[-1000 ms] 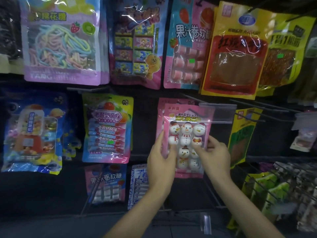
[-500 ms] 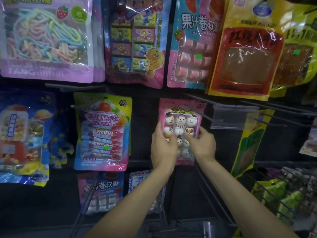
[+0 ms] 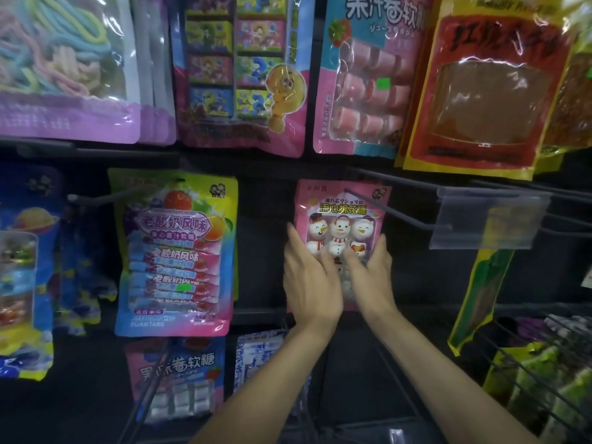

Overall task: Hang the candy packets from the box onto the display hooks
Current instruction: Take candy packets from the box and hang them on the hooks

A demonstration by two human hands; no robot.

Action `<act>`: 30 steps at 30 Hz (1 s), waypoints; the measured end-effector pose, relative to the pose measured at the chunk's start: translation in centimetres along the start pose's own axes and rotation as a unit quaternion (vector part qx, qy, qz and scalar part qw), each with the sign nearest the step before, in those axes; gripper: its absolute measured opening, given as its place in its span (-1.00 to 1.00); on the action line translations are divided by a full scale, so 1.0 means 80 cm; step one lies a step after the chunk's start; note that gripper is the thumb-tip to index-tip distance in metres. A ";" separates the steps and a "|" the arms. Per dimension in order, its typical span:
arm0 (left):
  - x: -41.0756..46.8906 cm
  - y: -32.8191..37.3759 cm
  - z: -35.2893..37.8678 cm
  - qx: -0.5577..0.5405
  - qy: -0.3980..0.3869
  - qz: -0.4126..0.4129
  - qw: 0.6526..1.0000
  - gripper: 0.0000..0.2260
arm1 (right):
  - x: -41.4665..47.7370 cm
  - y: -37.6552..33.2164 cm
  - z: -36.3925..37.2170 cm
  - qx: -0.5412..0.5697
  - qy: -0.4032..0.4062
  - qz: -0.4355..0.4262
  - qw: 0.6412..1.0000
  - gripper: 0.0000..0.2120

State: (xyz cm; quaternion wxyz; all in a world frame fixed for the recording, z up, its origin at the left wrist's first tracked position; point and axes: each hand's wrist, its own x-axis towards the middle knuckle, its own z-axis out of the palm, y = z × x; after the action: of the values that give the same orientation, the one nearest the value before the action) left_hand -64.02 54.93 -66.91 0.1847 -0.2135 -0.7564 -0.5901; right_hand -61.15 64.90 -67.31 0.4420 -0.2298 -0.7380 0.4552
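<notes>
The snowman packet [image 3: 342,206] is glossy plastic film with a clear window. The red bag [image 3: 487,91] above it is shinier, streaked with glare. The hook [image 3: 410,218] is dark matt metal wire, and the label holder [image 3: 487,222] is smooth clear plastic.

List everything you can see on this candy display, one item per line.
snowman packet: one, pink, centre, between both grips
rope candy packets: at least two, purple, top left
cartoon packet: one, pink and blue, top centre
roll candy packet: one, pink, top, right of centre
yellow-red packet: one, top right
yogurt candy packet: one, yellow, blue, pink, middle left
tag holder: one, clear, on a hook, right
wire basket: one, dark, lower right
left grip: one, bare, holds snowman packet's left edge
right grip: one, bare, holds its right edge
</notes>
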 end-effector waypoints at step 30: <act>0.003 -0.031 -0.015 -0.028 -0.057 -0.024 0.998 -0.43 | -0.018 0.005 -0.003 0.085 -0.055 -0.016 0.995 -0.22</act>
State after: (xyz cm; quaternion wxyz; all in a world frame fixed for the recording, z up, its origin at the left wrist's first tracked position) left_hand -65.56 53.30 -68.51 0.1214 -0.2333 -0.7538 -0.6021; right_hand -60.23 64.11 -68.23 0.4261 -0.1539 -0.7233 0.5211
